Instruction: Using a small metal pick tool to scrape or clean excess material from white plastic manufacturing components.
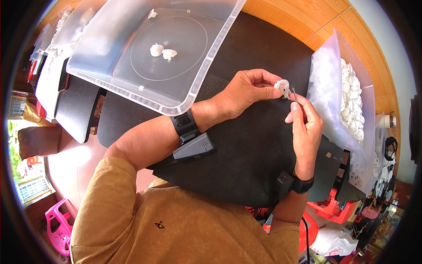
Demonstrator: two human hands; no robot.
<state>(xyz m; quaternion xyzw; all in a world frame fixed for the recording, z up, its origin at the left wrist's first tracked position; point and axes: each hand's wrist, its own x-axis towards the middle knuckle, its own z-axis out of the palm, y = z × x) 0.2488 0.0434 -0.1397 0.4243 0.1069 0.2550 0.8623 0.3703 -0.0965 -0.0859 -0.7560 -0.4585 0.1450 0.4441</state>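
Observation:
Over the black table (246, 163), my left hand (246, 93) pinches a small white round plastic part (282, 86) between thumb and fingers. Close against that part, my right hand (305, 125) has thumb and forefinger closed on a thin, narrow piece (293, 93). This piece looks greyish and partly see-through; its exact kind is too small to make out. The two held things meet or nearly meet, and I cannot tell whether they are joined. Dark wristbands with boxy devices sit on both my wrists.
At the upper left a large clear plastic bin (176, 104) holds a few white parts (156, 50). A translucent bin (329, 88), heaped with white parts (351, 101), stands close to my right hand. A pink chair (59, 226) and red stool (329, 210) are lower down.

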